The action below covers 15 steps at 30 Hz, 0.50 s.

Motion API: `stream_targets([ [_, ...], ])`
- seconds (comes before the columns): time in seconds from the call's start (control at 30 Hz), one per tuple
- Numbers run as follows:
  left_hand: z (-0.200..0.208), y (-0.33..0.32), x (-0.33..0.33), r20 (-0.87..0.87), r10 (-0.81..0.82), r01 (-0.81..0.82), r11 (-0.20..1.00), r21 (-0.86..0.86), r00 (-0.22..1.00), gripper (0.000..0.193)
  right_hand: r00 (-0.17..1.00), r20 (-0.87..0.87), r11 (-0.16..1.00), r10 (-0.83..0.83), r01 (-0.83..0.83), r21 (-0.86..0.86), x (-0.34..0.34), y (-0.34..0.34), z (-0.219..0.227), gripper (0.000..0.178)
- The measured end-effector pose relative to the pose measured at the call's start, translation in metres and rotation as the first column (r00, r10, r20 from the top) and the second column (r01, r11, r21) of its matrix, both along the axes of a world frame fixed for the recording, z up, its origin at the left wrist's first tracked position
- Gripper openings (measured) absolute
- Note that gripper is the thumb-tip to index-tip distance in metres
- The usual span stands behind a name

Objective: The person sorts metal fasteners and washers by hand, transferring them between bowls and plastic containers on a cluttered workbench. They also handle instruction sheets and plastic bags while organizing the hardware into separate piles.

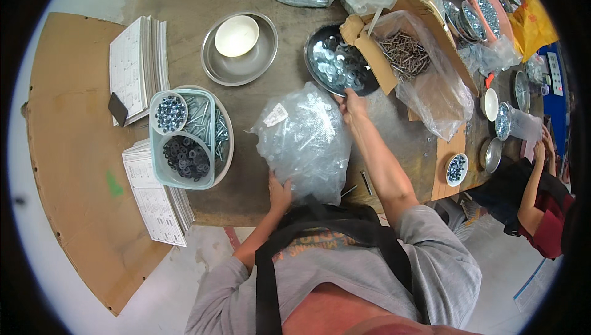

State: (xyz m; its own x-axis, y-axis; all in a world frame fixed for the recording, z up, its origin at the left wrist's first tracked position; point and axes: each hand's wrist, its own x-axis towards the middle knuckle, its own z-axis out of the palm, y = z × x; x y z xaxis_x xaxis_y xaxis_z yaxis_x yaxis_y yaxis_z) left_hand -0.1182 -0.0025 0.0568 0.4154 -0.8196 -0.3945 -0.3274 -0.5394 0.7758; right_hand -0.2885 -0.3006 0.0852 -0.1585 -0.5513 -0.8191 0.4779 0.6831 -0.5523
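My right hand (353, 107) grips the near rim of a black bowl (367, 83) that holds shiny flat washers (332, 64). In front of me lies a bulging clear plastic bag (305, 147) with a white label and metal pieces showing dimly through it. My left hand (280, 192) is at the bag's lower left edge, its fingers curled against the plastic. What the bag holds is hard to make out. Close to its right side, loose bolts (367, 182) rest on the table.
To the left, a light-blue tub (217, 144) holds screws and two smaller bowls of nuts and black washers. Beyond sits a steel bowl (265, 67) with a cream bowl (237, 36) inside. A cardboard box (455, 46) of screws stands right. Another person's hands (542, 147) work far right.
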Motion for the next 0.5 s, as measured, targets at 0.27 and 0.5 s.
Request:
stream_targets([
  [0.27,0.012,-0.005,0.007,-0.019,-0.084,0.085,0.993,0.084,0.996,0.070,0.986,0.159,0.994,-0.041,0.057,-0.095,0.060,-0.050,-0.025,0.028],
  [0.5,0.031,-0.022,0.029,-0.167,-0.184,0.197,0.978,0.064,0.969,0.073,0.954,-0.032,0.930,0.297,-0.296,-0.216,-0.089,-0.017,-0.019,0.033],
])
